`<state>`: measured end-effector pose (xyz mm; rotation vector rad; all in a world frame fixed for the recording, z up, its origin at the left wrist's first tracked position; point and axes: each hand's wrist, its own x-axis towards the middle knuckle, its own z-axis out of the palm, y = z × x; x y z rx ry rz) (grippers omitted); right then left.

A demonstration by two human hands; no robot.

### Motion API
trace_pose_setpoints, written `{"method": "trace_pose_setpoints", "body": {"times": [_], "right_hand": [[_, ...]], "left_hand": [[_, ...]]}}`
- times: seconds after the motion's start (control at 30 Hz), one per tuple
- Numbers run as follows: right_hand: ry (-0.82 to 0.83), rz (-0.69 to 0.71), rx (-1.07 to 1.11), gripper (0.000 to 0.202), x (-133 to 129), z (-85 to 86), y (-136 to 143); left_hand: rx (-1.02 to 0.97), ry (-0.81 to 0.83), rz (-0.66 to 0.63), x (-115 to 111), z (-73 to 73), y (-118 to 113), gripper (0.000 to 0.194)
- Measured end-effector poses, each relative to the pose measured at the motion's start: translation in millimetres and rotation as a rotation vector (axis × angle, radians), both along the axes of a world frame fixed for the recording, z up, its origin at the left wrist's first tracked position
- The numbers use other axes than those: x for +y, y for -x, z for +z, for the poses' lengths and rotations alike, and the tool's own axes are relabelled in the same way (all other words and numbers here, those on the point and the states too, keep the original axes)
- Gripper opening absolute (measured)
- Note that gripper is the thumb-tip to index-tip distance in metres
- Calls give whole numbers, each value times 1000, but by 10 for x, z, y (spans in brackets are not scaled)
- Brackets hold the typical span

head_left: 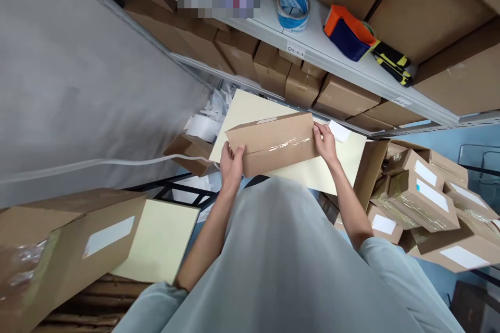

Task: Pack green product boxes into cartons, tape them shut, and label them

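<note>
Between my two hands is a long brown cardboard box point(279, 140), with a strip of shiny clear tape along the seam of the side facing me. My left hand point(232, 164) grips its left end, the thumb on the near face. At the other end, my right hand point(325, 141) holds the right edge with thumb and fingers. The box is over a pale yellow tabletop point(246, 106), tilted towards me; whether it touches the top I cannot tell. A small white paper point(339, 131) lies just beyond my right hand.
A shelf above the table carries a blue tape roll point(293, 10), an orange and blue tape dispenser point(349, 32) and a black and yellow cutter point(392, 62). At right, a large carton point(371, 169) holds several labelled boxes. An open carton point(97, 239) stands at left. A white cable point(117, 162) crosses the left side.
</note>
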<state>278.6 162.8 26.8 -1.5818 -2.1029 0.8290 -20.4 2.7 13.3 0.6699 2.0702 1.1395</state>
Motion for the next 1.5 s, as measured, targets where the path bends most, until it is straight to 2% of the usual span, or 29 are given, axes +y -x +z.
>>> {"method": "trace_pose_setpoints", "body": {"times": [0.07,0.13,0.23,0.33,0.43,0.53,0.63,0.77,0.87,0.93,1.0,1.1,1.13,1.23,1.33,1.4,1.5], "right_hand": [[15,-83,-15,63,-209,46,-142],[43,-150,-46,64,-416,20,-248],[90,-221,-122,67,-678,-114,-337],[133,-265,-194,70,-859,-271,-359],[159,-344,-55,74,-963,-371,-350],[184,-444,174,81,-1012,-398,-328],[204,-511,272,91,-1032,-389,-293],[189,-552,284,97,-1045,-386,-249],[172,-563,271,97,-1022,-394,-254],[174,-568,267,96,-990,-391,-279],[193,-562,273,93,-969,-380,-304],[248,-545,277,88,-1006,-363,-295],[267,-553,263,91,-1040,-362,-274],[309,-616,198,100,-1167,-375,-168],[305,-674,201,91,-1268,-403,-61],[280,-686,244,82,-1307,-414,-17],[245,-674,319,77,-1367,-386,25]], "left_hand": [[-2,21,-77,211,-38,13,65],[21,60,-155,375,-114,-29,70],[92,117,-269,514,-259,-156,87],[190,88,-394,556,-346,-286,94],[387,37,-495,575,-331,-385,94],[562,55,-672,630,-277,-534,87],[597,38,-876,720,-264,-838,83],[521,-89,-1084,840,-286,-1406,77],[456,-169,-1154,928,-265,-1739,73],[427,-186,-1173,975,-228,-1823,73],[405,-199,-1193,992,-195,-1757,75],[388,-198,-1158,929,-195,-1348,79],[387,-178,-1112,884,-213,-1142,80],[369,-69,-856,710,-300,-458,92],[241,82,-699,523,-370,49,107],[126,161,-677,418,-375,182,98],[18,137,-696,314,-312,155,72]]}}
